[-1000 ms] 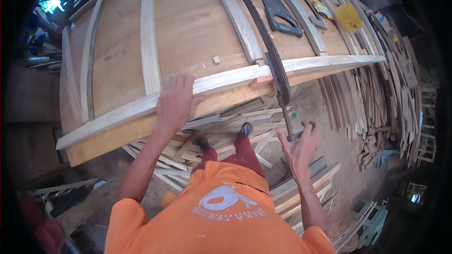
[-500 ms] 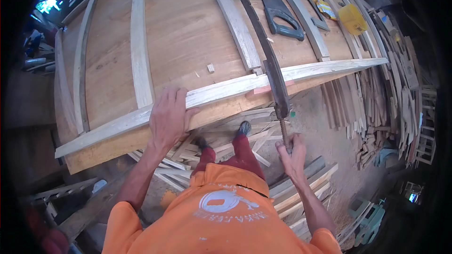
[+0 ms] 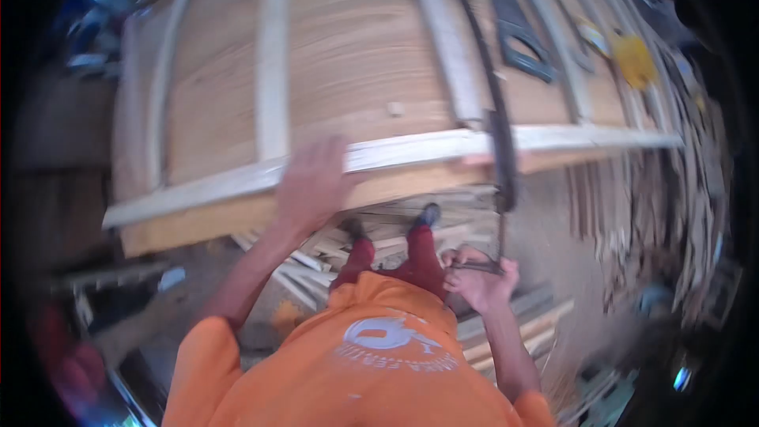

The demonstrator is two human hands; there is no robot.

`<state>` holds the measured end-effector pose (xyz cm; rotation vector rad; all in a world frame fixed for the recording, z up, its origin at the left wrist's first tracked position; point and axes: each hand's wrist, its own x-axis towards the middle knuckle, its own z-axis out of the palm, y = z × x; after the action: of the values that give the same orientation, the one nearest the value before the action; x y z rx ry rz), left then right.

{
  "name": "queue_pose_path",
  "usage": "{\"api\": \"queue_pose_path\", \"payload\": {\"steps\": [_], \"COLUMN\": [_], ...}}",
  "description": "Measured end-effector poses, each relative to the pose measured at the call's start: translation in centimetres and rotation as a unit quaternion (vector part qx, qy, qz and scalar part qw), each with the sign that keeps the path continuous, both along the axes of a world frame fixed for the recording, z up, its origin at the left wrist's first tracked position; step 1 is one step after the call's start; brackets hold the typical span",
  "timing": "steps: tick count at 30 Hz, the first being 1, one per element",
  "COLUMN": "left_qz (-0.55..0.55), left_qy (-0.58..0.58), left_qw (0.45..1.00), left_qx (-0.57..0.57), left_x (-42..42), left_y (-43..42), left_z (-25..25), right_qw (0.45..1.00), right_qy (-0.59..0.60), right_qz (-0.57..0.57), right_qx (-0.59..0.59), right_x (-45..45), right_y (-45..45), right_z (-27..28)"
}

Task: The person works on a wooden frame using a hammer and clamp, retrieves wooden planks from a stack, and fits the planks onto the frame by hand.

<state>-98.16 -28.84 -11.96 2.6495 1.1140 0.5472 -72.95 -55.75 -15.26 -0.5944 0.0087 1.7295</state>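
Note:
A long dark bar clamp (image 3: 504,160) lies across the frame, its screw end jutting past the near edge. My right hand (image 3: 484,289) is closed on the clamp's handle, a thin dark bar below the screw. The pale wooden strip (image 3: 411,149) runs along the panel's near edge, under the clamp. Over this strip, toward the left, rests my left hand (image 3: 312,186), blurred, its fingers stretched out and holding nothing. A reddish piece (image 3: 477,160) sits beside the clamp at the edge.
On the plywood panel (image 3: 340,55) lie several pale battens, a handsaw (image 3: 522,51), a small wood block (image 3: 394,109) and a yellow container (image 3: 635,62). Wood offcuts cover the floor around my feet. Stacked boards (image 3: 624,198) stand at the right.
My right hand has shifted its grip at the clamp's screw end, and the handle bar now shows crosswise. My left hand has stayed at the strip. The whole view has swung and blurred.

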Motion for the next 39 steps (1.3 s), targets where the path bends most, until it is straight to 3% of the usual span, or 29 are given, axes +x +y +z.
{"api": "queue_pose_path", "payload": {"steps": [3, 5, 7, 8, 10, 14, 18, 20, 21, 24, 26, 28, 30, 32, 33, 35, 37, 39], "left_qz": [0.012, -0.011, -0.027, -0.017, -0.020, -0.007, 0.010, -0.007, 0.002, 0.010, 0.011, 0.008, 0.007, -0.002, 0.004, 0.004, -0.008, -0.038], "left_qy": [-0.066, -0.086, -0.055, -0.060, -0.031, -0.043, -0.026, -0.042, -0.035, -0.024, -0.017, -0.029, -0.024, -0.023, 0.013, 0.023, -0.006, -0.015], "left_qw": [0.992, 0.996, 0.994, 0.994, 0.993, 0.990, 0.991, 0.988, 0.990, 0.989, 0.988, 0.989, 0.989, 0.989, 0.989, 0.990, 0.995, 0.996], "left_qx": [-0.109, 0.001, 0.091, 0.094, 0.110, 0.136, 0.132, 0.149, 0.140, 0.145, 0.151, 0.145, 0.146, 0.146, 0.145, 0.140, 0.102, 0.075], "left_x": [-1.1, -1.5, -2.1, -2.3, -2.6, -2.7, -2.9, -2.1, -2.5, -2.8, -3.3, -3.3, -3.4, -3.4, -3.5, -3.1, -2.8, -2.8], "left_y": [0.5, 0.8, 1.2, 1.0, 1.1, 1.0, 0.6, 1.3, 1.1, 1.1, 1.3, 1.4, 1.3, 1.5, 1.4, 1.2, 1.3, 1.3], "left_z": [-0.1, -1.9, -1.0, -1.0, -1.2, -2.3, -3.6, -3.0, -2.6, -2.5, -2.4, -2.5, -2.5, -2.2, -2.1, -2.4, -2.7, -2.1], "right_qw": [0.989, 0.968, 0.858, 0.857, 0.739, 0.718, 0.719, 0.656, 0.687, 0.694, 0.670, 0.597, 0.575, 0.501, 0.493, 0.227, 0.144, 0.150], "right_qy": [-0.107, -0.165, -0.433, -0.440, -0.623, -0.636, -0.628, -0.686, -0.653, -0.612, -0.636, -0.712, -0.711, -0.767, -0.761, -0.897, -0.920, -0.888], "right_qz": [-0.017, -0.112, -0.148, -0.141, -0.085, -0.066, -0.088, -0.106, -0.136, -0.210, -0.214, -0.214, -0.184, -0.086, -0.098, 0.032, 0.077, 0.136], "right_qx": [-0.100, -0.153, -0.234, -0.227, -0.242, -0.275, -0.285, -0.298, -0.289, -0.316, -0.318, -0.301, -0.360, -0.391, -0.410, -0.377, -0.357, -0.412], "right_x": [-1.5, -1.7, -3.7, -4.8, -6.9, -9.6, -9.1, -9.1, -8.9, -10.6, -10.8, -11.2, -13.4, -14.0, -12.7, -9.2, -10.9, -11.8], "right_y": [1.0, -0.4, -0.8, -0.7, 0.1, 1.9, 2.0, 2.3, 2.6, 4.3, 4.2, 3.9, 5.0, 4.8, 4.4, 1.9, 3.1, 5.5], "right_z": [3.1, 1.7, 3.2, 4.1, 6.2, 7.3, 5.1, 4.0, 2.7, 2.2, 1.7, 1.3, 3.4, 4.2, 3.3, 1.2, 3.5, 4.8]}}
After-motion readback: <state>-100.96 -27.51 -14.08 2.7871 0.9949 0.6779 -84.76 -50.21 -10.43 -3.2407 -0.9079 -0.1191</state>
